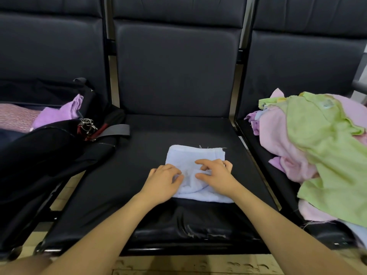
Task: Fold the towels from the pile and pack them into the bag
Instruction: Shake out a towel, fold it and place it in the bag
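A light blue towel (195, 155), partly folded, lies on the middle black seat (139, 155). My left hand (163, 182) grips its left near part, fingers curled into the cloth. My right hand (217, 175) pinches a bunched fold at the towel's right side. The black bag (49, 147) stands open on the left seat, with a folded purple towel (59, 114) and a pink one (14, 117) inside. The pile of towels (321, 147), green, pink and purple, sits on the right seat.
A key ring with red strap (88, 127) and a grey strap (116, 130) hang from the bag toward the middle seat. Seat backs rise behind. Tiled floor (198, 264) shows below the seat's front edge.
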A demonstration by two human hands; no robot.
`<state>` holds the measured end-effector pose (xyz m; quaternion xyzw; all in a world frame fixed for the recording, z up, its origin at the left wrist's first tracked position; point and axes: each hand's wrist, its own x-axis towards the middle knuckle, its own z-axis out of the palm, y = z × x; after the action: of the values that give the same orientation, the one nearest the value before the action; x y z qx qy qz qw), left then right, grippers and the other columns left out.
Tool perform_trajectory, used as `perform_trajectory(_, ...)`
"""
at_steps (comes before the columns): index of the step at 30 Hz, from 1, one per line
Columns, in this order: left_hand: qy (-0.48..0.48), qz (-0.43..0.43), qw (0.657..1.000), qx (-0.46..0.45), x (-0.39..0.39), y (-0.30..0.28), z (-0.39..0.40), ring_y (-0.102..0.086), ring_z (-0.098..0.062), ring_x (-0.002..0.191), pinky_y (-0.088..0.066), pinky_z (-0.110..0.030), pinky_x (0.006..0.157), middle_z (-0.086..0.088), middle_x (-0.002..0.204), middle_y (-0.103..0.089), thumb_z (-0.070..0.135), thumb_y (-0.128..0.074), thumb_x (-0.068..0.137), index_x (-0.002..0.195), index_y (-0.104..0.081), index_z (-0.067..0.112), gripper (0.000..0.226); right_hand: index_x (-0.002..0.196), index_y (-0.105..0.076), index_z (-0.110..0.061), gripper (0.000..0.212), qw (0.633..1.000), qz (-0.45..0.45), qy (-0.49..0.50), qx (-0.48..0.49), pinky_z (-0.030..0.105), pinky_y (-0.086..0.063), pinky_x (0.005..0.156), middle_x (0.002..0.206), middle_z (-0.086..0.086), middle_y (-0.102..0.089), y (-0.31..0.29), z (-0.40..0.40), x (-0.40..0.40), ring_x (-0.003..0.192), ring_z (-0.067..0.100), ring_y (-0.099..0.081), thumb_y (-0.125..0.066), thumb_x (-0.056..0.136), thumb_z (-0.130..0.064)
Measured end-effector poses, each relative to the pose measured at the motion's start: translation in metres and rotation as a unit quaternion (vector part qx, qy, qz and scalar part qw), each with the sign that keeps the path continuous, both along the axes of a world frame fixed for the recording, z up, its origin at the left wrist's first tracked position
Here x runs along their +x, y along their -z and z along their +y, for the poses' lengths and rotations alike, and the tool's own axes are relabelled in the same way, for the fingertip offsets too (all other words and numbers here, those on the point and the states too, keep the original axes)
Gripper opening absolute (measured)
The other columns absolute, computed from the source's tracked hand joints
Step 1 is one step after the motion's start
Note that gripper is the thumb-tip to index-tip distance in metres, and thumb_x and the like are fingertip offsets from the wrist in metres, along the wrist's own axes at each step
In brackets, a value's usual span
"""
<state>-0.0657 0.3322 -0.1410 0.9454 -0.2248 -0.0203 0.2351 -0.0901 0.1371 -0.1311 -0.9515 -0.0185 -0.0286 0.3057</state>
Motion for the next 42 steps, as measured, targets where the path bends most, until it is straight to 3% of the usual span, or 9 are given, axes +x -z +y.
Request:
perform_trajectory(6,0.046,0.036,0.996,-0.068,-0.013,-0.007,0.004,-0.048,-0.006,0.109,-0.025,-0.024,0.094,0.017,0.116,-0.055,0.04,-0.047,0.096,0.112,-0.064,0.03,0.025,0.088,-0.06,-0.033,0.009,0.997,-0.022,0.002,0.074,0.03,-0.025,0.103,0.101,-0.016,-0.059,-0.014,-0.021,-0.022,0.109,0.015,-0.051,-0.062,0.092,-0.026)
perform_trajectory(10,0.091,0.082,0.989,-0.08,-0.021,-0.009,0.001,-0.058,-0.017,0.099,-0.045,-0.034,0.095,-0.001,0.102,-0.064,0.045,-0.049,0.095,0.094,-0.066,0.016,0.034,0.089,-0.063,-0.021,0.009,0.978,-0.017,-0.03,0.205,0.026,-0.044,0.086,0.088,-0.01,-0.065,-0.018,-0.032,-0.042,0.088,0.007,-0.06,-0.067,0.088,-0.013)
perform_trajectory(12,0.103,0.079,0.987,-0.098,-0.025,-0.008,0.0,-0.056,-0.009,0.098,-0.043,-0.027,0.094,0.006,0.1,-0.062,0.043,-0.051,0.095,0.095,-0.065,0.022,0.025,0.087,-0.062,-0.019,0.017,0.971,-0.025,-0.032,0.235,0.024,-0.047,0.082,0.08,-0.005,-0.064,-0.02,-0.036,-0.049,0.078,0.007,-0.061,-0.068,0.085,-0.004)
perform_trajectory(17,0.119,0.057,0.984,-0.12,-0.029,-0.007,-0.001,-0.055,0.001,0.107,-0.043,-0.02,0.097,0.02,0.114,-0.059,0.042,-0.058,0.091,0.114,-0.065,0.03,0.027,0.088,-0.066,-0.036,0.026,0.992,-0.064,-0.041,0.104,0.028,-0.047,0.09,0.09,-0.007,-0.068,-0.019,-0.056,-0.063,0.089,0.01,-0.063,-0.068,0.085,-0.01)
perform_trajectory(20,0.156,0.038,0.987,-0.032,-0.028,-0.006,0.003,-0.054,0.002,0.104,-0.048,-0.029,0.092,0.021,0.108,-0.061,0.046,-0.051,0.094,0.106,-0.069,0.033,0.025,0.077,-0.059,-0.045,0.013,0.997,-0.011,-0.05,-0.058,0.035,-0.024,0.105,0.092,-0.016,-0.065,-0.016,-0.061,-0.071,0.098,0.002,-0.055,-0.069,0.084,-0.04)
perform_trajectory(23,0.169,-0.001,0.985,0.016,-0.027,-0.007,0.005,-0.046,-0.005,0.099,-0.045,-0.032,0.088,0.015,0.102,-0.056,0.043,-0.046,0.097,0.104,-0.072,0.029,0.03,0.088,-0.063,-0.041,0.017,0.987,-0.04,-0.05,-0.147,0.024,-0.01,0.093,0.1,-0.023,-0.058,-0.02,-0.054,-0.076,0.104,-0.002,-0.042,-0.064,0.082,-0.056)
perform_trajectory(30,0.125,-0.002,0.992,-0.031,-0.029,-0.01,0.006,-0.051,-0.003,0.095,-0.047,-0.032,0.087,0.017,0.098,-0.058,0.04,-0.052,0.094,0.098,-0.063,0.029,0.016,0.108,-0.062,-0.03,0.035,0.983,-0.029,-0.111,-0.144,0.029,-0.032,0.1,0.109,-0.017,-0.061,-0.014,-0.022,-0.065,0.102,0.009,-0.049,-0.06,0.085,-0.056)
perform_trajectory(37,0.118,0.008,0.993,0.0,-0.022,-0.007,0.01,-0.048,-0.009,0.095,-0.044,-0.032,0.088,0.011,0.099,-0.062,0.052,-0.049,0.092,0.096,-0.071,0.024,0.036,0.107,-0.062,-0.027,0.027,0.964,-0.037,-0.101,-0.244,0.03,-0.014,0.086,0.112,-0.013,-0.052,-0.012,-0.012,-0.052,0.107,0.01,-0.038,-0.045,0.097,-0.047)
perform_trajectory(42,0.071,0.006,0.997,0.017,-0.016,-0.005,0.01,-0.051,-0.014,0.089,-0.043,-0.031,0.083,0.008,0.091,-0.059,0.076,-0.038,0.078,0.087,-0.063,0.018,0.064,0.086,-0.054,-0.03,0.013,0.989,-0.064,-0.034,-0.13,0.025,-0.011,0.081,0.101,-0.012,-0.049,-0.016,-0.016,-0.045,0.099,0.008,-0.035,-0.052,0.097,-0.037)
